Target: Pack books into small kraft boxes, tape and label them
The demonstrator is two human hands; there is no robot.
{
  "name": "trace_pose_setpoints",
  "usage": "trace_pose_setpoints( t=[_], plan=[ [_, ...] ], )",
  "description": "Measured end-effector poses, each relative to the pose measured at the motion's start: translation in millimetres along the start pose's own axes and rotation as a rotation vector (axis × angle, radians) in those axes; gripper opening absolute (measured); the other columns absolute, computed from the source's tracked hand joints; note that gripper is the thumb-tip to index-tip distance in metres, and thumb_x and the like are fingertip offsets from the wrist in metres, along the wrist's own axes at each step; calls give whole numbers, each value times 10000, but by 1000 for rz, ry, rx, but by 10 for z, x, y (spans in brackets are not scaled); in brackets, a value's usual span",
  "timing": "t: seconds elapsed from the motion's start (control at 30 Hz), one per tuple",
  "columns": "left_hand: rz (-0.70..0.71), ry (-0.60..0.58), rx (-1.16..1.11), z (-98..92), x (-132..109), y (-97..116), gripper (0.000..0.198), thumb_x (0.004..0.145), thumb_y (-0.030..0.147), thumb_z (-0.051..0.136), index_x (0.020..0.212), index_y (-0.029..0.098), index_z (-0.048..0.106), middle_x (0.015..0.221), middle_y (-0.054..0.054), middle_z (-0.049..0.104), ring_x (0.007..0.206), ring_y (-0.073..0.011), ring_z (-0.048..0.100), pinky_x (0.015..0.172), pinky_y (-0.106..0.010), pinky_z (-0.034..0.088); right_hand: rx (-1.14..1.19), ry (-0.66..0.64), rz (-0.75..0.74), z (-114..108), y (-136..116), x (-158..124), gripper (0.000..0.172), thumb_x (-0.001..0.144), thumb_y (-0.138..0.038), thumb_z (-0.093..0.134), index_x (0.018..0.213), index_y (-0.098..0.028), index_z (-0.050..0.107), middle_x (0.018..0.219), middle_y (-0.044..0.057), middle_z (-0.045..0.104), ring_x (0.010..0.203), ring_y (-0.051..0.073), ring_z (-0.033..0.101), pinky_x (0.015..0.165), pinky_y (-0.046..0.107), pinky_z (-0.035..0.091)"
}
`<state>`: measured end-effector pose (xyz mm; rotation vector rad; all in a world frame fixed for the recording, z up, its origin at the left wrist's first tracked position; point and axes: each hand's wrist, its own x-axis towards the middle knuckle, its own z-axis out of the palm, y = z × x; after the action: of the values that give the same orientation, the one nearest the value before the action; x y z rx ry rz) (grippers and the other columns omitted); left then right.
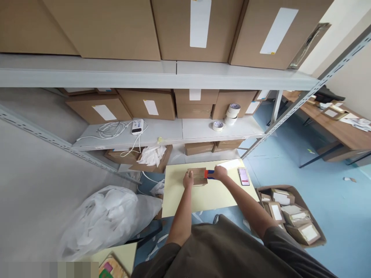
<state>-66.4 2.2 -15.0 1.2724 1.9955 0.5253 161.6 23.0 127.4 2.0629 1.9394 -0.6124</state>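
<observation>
On the pale yellow table [176, 202] lies a small brown cardboard box [198, 176]. My left hand [188, 179] grips its left end, fingers closed around the edge. A red and blue tape dispenser [210, 174] is held in my right hand [220, 173], with its red end against the right end of the box. Whether tape is sticking to the box is too small to tell. To the right of my right hand lies a phone [244, 176] with its screen lit. Behind that hand is a white sheet [230, 164], partly covered.
A metal shelf [145, 133] behind the table bears cartons, tape rolls [218, 126], a white power strip [137, 126] and cables. An open carton [314, 231] of packed boxes stands on the floor at right. A large plastic bag [110, 216] bulges at left.
</observation>
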Motion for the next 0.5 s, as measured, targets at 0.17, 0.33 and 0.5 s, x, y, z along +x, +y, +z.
trace_pose_setpoints(
  t=[0.17, 0.33, 0.5],
  plan=[
    [-75, 31, -18, 53, -30, 40, 599, 1053, 584, 360, 1374, 171, 653, 1276, -189, 749, 1238, -338, 686, 995, -402, 541, -25, 23, 107, -136, 766, 1, 556, 803, -584, 811, 1054, -91, 758, 1050, 218, 765, 934, 308, 727, 735, 344, 513],
    [-69, 36, -4, 53, -52, 95, 595, 1048, 587, 379, 1382, 179, 655, 1268, -175, 759, 1223, -331, 698, 999, -392, 539, -2, -40, 102, 126, 433, 238, 465, 815, -484, 846, 1076, -110, 756, 1013, 197, 758, 961, 319, 732, 826, 366, 554],
    [-68, 30, -7, 28, -62, 62, 551, 1046, 574, 399, 1352, 210, 676, 1270, -143, 764, 1238, -316, 691, 1019, -383, 536, 135, -66, 87, 645, -21, 412, 407, 1008, -422, 686, 1326, -173, 637, 1315, 99, 662, 1111, 249, 684, 947, 456, 603]
  ],
)
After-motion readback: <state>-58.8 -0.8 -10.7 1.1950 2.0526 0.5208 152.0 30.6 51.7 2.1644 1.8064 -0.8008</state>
